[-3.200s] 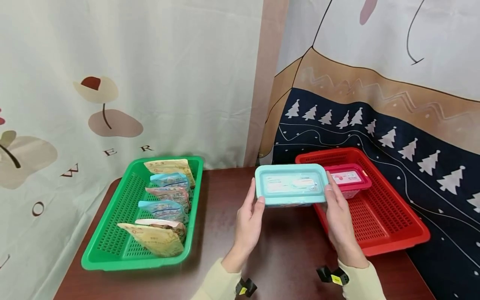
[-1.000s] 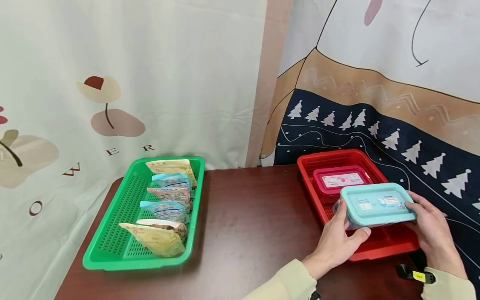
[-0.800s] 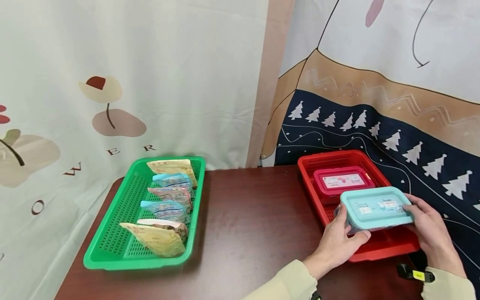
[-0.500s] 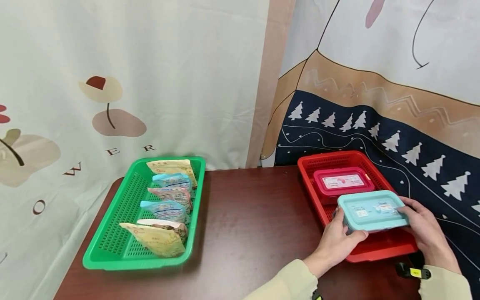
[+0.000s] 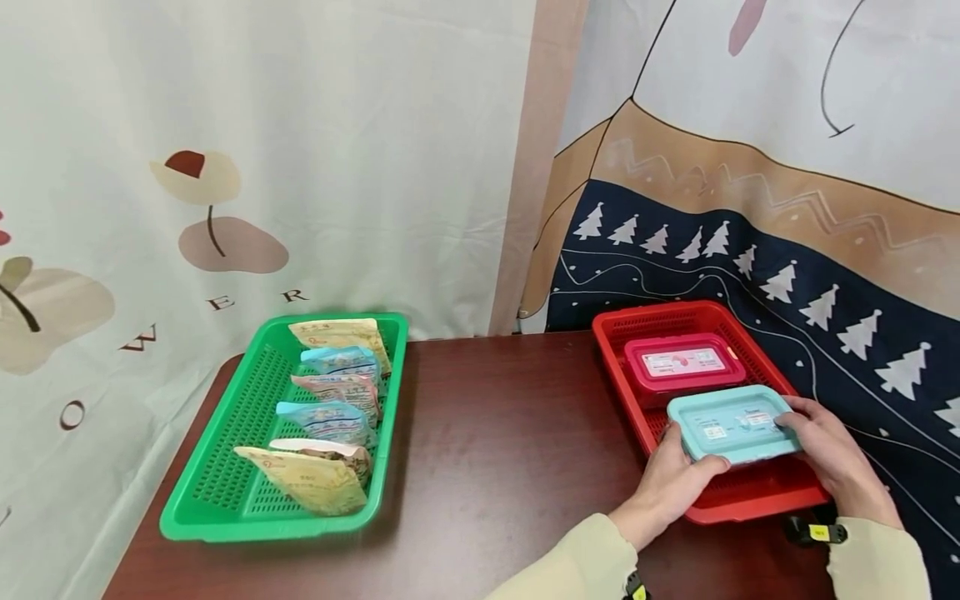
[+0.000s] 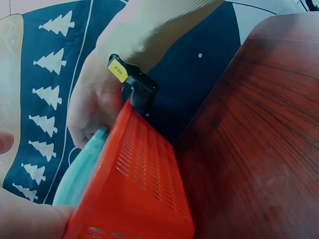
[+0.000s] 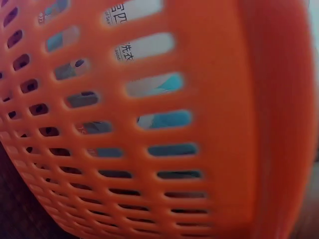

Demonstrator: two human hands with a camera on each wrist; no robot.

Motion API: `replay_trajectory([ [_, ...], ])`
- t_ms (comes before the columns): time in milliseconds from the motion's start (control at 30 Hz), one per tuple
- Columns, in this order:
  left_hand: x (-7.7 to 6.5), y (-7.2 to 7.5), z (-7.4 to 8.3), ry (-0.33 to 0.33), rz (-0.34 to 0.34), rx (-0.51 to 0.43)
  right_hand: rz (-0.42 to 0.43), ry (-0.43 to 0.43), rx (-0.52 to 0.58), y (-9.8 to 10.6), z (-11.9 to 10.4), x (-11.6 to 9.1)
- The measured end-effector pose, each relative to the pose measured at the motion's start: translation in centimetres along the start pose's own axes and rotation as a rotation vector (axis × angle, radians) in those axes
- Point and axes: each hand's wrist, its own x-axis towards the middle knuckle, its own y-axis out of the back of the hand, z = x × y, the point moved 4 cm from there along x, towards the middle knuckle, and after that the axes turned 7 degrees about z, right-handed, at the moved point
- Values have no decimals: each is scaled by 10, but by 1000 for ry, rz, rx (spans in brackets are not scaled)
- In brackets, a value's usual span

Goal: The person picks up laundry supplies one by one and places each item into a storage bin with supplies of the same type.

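A light-blue lidded plastic box (image 5: 731, 425), with printed labels on its lid, sits low within the red basket (image 5: 757, 504), lid up. My left hand (image 5: 667, 479) grips its left end, thumb at the lid's near corner. At the other end my right hand (image 5: 836, 454) holds it, thumb on top of the lid. Behind it in the same basket is a pink lidded box (image 5: 682, 362). The left wrist view has the blue box (image 6: 79, 172) partly behind the basket wall (image 6: 149, 194). Through the slots (image 7: 169, 119) in the right wrist view, parts of a printed package show.
On the left of the dark wooden table (image 5: 495, 467) stands a green basket (image 5: 255, 529) with several upright pouches (image 5: 315, 483). Printed curtains (image 5: 375, 167) hang behind the table and along its right side.
Both hands have carried the blue box from over the table's middle rightward to the red basket. Over the last second it has sunk lower and shifted slightly left. The green basket's contents stay put.
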Motion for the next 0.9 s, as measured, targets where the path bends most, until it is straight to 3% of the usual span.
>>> replay_trajectory([
  [300,2,-4,2,77,57,-57,4,-46,-35,-3,1,5],
  [567,1,-4,3,145,53,-86,36,-51,-174,-1,-5,4],
  [800,-1,1,10,226,70,15,54,-66,-216,0,-10,-2],
  [900,-3,4,13,231,62,71,72,-39,-234,0,-13,-6],
])
